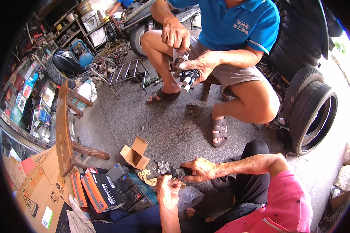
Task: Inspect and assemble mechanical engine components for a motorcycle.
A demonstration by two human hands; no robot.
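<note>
My left hand point(168, 189) is closed, its fingertips pinched together; what they grip is too small to make out. Facing it, my right hand point(200, 169) is wrapped round a small dark metal part point(179, 173). Just beyond the fingertips lies a silvery metal part point(163, 167) with several knobby ends, like a small engine component. A yellowish cloth point(146, 178) lies to its left, and a clear plastic bag point(189, 197) sits below my hands. Across from me, a seated person in a blue shirt point(237, 29) grips a black and silver mechanical part point(188, 77) and a thin metal tool.
An open cardboard box point(135, 153) stands on the grey floor. Black and orange boxes point(103, 191) and dark batteries point(129, 188) are at my left, by a wooden bench point(64, 128). Stacked tyres point(315, 116) stand at the right; a metal frame point(128, 77) is farther back.
</note>
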